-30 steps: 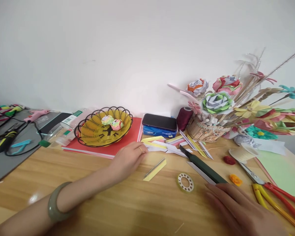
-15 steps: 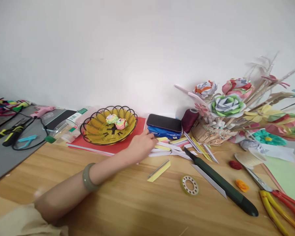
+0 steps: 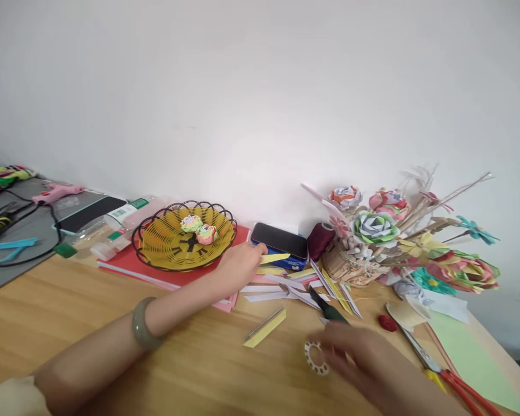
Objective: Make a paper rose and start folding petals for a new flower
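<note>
Left hand (image 3: 241,263): reached toward the back of the desk (image 3: 69,312), fingers pinched on one end of a yellow paper strip (image 3: 274,258), lifted just in front of the black phone (image 3: 279,240).
Right hand (image 3: 364,361): blurred, low over the front right of the desk, fingers spread; grip not readable; nearest the white tape ring (image 3: 315,358) and the dark green cutter (image 3: 329,310).
Strip pile (image 3: 286,286): white, pink and yellow strips scattered loose below the held strip, right of the red sheets (image 3: 173,274).
Folded yellow strip (image 3: 264,327): lay apart, mid-desk, nearer the front edge.
Yellow basket (image 3: 184,236): sat on the red sheets, two paper buds inside.
Paper bouquet (image 3: 394,237): stood at back right, stems jutting outward.
Risk, strip: thin paper held by one end, likely to crease or slip if tugged.
Risk, cutter: close under the right hand; a careless sweep could meet the blade end.
Risk, scissors (image 3: 442,372): near the right edge, easily knocked.
</note>
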Action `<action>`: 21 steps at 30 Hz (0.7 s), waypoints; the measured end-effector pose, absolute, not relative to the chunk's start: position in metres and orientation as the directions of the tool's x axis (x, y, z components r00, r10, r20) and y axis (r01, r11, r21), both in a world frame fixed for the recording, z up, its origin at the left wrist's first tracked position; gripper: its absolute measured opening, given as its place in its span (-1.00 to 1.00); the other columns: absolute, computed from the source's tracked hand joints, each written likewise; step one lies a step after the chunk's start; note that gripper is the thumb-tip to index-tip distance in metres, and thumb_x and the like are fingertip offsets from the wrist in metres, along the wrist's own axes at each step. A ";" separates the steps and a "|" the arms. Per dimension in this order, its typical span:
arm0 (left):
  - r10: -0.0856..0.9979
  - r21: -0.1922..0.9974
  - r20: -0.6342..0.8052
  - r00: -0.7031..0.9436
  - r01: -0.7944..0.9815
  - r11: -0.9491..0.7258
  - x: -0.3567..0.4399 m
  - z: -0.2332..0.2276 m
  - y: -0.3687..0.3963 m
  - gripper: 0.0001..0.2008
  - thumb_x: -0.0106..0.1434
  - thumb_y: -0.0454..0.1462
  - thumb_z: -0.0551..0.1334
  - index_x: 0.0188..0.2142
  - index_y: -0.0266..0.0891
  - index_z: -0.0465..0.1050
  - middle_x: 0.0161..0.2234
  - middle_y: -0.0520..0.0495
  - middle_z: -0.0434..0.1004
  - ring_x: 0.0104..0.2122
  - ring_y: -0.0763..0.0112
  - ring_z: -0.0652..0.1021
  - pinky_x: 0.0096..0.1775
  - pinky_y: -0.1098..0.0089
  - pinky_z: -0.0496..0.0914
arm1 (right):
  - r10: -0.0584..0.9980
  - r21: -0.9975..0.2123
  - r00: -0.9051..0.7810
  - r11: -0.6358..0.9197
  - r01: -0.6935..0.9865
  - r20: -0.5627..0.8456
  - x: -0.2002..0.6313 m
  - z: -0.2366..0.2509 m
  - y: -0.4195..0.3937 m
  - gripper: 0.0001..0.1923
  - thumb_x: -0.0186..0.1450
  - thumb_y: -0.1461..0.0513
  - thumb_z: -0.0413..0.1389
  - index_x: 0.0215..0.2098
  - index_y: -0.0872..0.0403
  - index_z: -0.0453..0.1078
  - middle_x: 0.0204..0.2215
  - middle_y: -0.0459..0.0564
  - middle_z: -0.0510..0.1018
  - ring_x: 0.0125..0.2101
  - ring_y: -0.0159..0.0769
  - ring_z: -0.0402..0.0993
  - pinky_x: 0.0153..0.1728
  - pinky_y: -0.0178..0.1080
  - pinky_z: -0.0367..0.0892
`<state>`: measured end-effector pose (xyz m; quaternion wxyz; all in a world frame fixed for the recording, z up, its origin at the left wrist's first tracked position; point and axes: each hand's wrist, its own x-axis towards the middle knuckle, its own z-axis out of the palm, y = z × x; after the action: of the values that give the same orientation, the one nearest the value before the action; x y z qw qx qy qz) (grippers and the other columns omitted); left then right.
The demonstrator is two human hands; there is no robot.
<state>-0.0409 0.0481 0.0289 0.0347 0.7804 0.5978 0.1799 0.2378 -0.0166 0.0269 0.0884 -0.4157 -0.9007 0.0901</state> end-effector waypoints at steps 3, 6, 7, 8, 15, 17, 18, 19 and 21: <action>0.952 0.295 0.221 0.209 0.917 -0.270 -0.041 0.031 0.050 -0.72 0.24 -0.36 -0.03 -0.13 -0.23 0.37 -0.28 -0.14 0.49 -0.27 0.32 0.50 -0.24 0.39 0.33 | 0.750 -0.080 -0.656 0.661 0.746 0.082 0.194 0.046 0.020 -0.69 0.32 0.33 -0.14 -0.12 0.08 0.39 -0.20 0.07 0.52 -0.27 -0.23 0.49 -0.33 -0.23 0.38; 0.959 0.315 0.209 0.193 0.915 -0.253 -0.039 0.032 0.050 -0.72 0.23 -0.39 -0.03 -0.15 -0.25 0.38 -0.27 -0.15 0.50 -0.26 0.31 0.51 -0.23 0.39 0.33 | 0.703 -0.075 -0.708 0.712 0.699 0.075 0.166 0.048 0.044 -0.59 0.30 0.40 -0.19 0.04 0.05 0.26 -0.03 0.05 0.44 -0.09 -0.28 0.40 -0.16 -0.24 0.33; 0.961 0.320 0.204 0.187 0.915 -0.246 -0.039 0.032 0.050 -0.72 0.23 -0.39 -0.03 -0.16 -0.25 0.38 -0.28 -0.14 0.50 -0.26 0.31 0.51 -0.24 0.39 0.33 | 0.688 -0.070 -0.722 0.725 0.685 0.072 0.159 0.046 0.048 -0.57 0.29 0.42 -0.18 0.07 0.06 0.23 0.01 0.05 0.41 -0.06 -0.29 0.38 -0.13 -0.25 0.31; 0.963 0.324 0.200 0.182 0.915 -0.240 -0.038 0.031 0.051 -0.73 0.22 -0.39 -0.03 -0.17 -0.25 0.38 -0.30 -0.14 0.51 -0.28 0.31 0.52 -0.25 0.39 0.33 | 0.680 -0.061 -0.731 0.734 0.677 0.067 0.154 0.044 0.052 -0.57 0.28 0.42 -0.16 0.08 0.08 0.22 0.02 0.07 0.39 -0.04 -0.27 0.36 -0.12 -0.23 0.30; 0.967 0.379 0.195 0.163 0.897 -0.228 -0.041 0.027 0.055 -0.74 0.23 -0.38 -0.05 -0.17 -0.27 0.34 -0.47 -0.11 0.50 -0.45 0.26 0.52 -0.37 0.35 0.32 | 0.685 0.014 -0.729 0.729 0.685 0.018 0.137 0.040 0.056 -0.75 0.26 0.39 -0.08 -0.26 0.09 0.43 -0.29 0.02 0.52 -0.22 -0.26 0.42 -0.28 -0.28 0.31; 0.965 0.425 0.205 0.162 0.874 -0.237 -0.042 0.025 0.056 -0.75 0.22 -0.39 -0.05 -0.19 -0.26 0.34 -0.47 -0.09 0.50 -0.48 0.30 0.50 -0.38 0.38 0.32 | 0.709 0.035 -0.705 0.704 0.709 0.017 0.137 0.041 0.057 -0.75 0.28 0.37 -0.09 -0.22 0.11 0.41 -0.26 0.04 0.51 -0.20 -0.26 0.41 -0.26 -0.26 0.32; 0.964 0.452 0.212 0.160 0.858 -0.242 -0.043 0.024 0.056 -0.75 0.22 -0.40 -0.04 -0.20 -0.26 0.34 -0.46 -0.08 0.50 -0.48 0.33 0.50 -0.38 0.39 0.32 | 0.719 0.044 -0.695 0.694 0.719 0.012 0.136 0.041 0.058 -0.76 0.30 0.36 -0.08 -0.17 0.12 0.38 -0.23 0.04 0.49 -0.19 -0.27 0.41 -0.25 -0.24 0.33; 0.962 0.480 0.220 0.160 0.841 -0.249 -0.044 0.023 0.057 -0.76 0.21 -0.40 -0.04 -0.20 -0.25 0.33 -0.44 -0.06 0.51 -0.48 0.36 0.50 -0.38 0.41 0.32 | 0.727 0.052 -0.687 0.686 0.726 0.004 0.135 0.040 0.060 -0.77 0.31 0.32 -0.06 -0.12 0.12 0.35 -0.19 0.05 0.47 -0.19 -0.27 0.41 -0.24 -0.21 0.34; 0.958 0.533 0.237 0.160 0.803 -0.266 -0.044 0.022 0.057 -0.76 0.21 -0.40 -0.04 -0.19 -0.24 0.33 -0.41 -0.04 0.52 -0.44 0.39 0.50 -0.37 0.44 0.32 | 0.736 0.062 -0.677 0.677 0.734 -0.025 0.130 0.038 0.063 -0.74 0.30 0.23 0.00 -0.05 0.11 0.29 -0.13 0.04 0.43 -0.19 -0.26 0.40 -0.23 -0.13 0.36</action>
<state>-0.0444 0.0566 0.0220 0.1431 0.7479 0.5887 0.2712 0.1304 0.0633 0.0380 -0.0239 -0.4014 -0.9153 -0.0233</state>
